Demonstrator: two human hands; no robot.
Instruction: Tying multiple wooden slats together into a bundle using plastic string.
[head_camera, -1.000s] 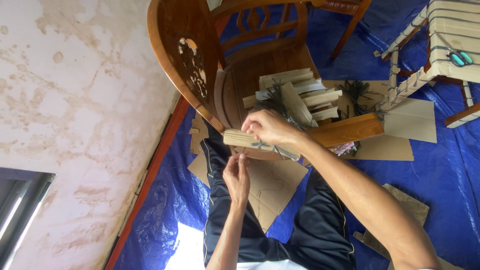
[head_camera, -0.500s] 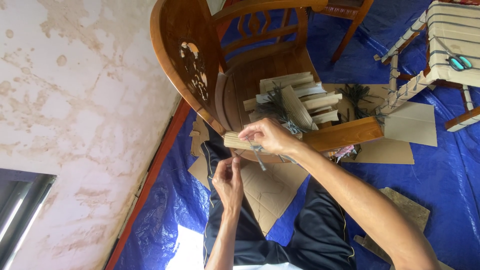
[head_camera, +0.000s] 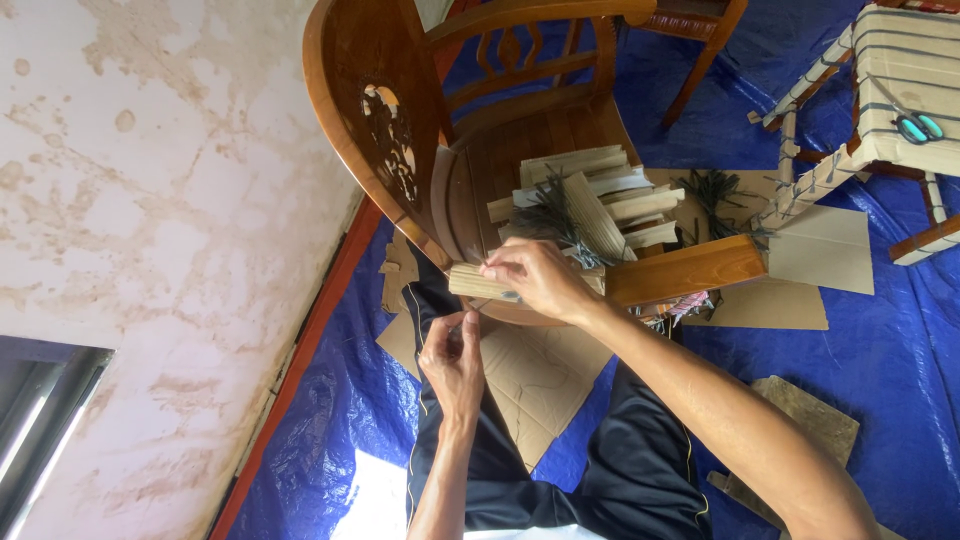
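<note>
Right hand (head_camera: 535, 280) clamped around pale wooden slat (head_camera: 475, 282) beside wooden chair (head_camera: 400, 130), left hand (head_camera: 452, 355) just below, fingertips pinching thin string (head_camera: 478, 303).

Counts, head view: 2 hands – left hand (head_camera: 455, 355), right hand (head_camera: 535, 280). 1 wood strip (head_camera: 475, 282) gripped in the right hand. 1 heap of wood strips (head_camera: 600, 195) on the chair seat, approx. 8–10 pcs, exact no. can't tell as they overlap. 2 dark wooden chairs: carved chair (head_camera: 400, 130), 2nd chair (head_camera: 700, 30) at top edge, only partly seen. 1 wood beam (head_camera: 690, 268). 1 pale slatted frame (head_camera: 900, 100) at right. Approx. 4 cardboard sheets (head_camera: 540, 385). 1 blue tarp (head_camera: 900, 350). 2 bunches of dark ties (head_camera: 715, 190).
</note>
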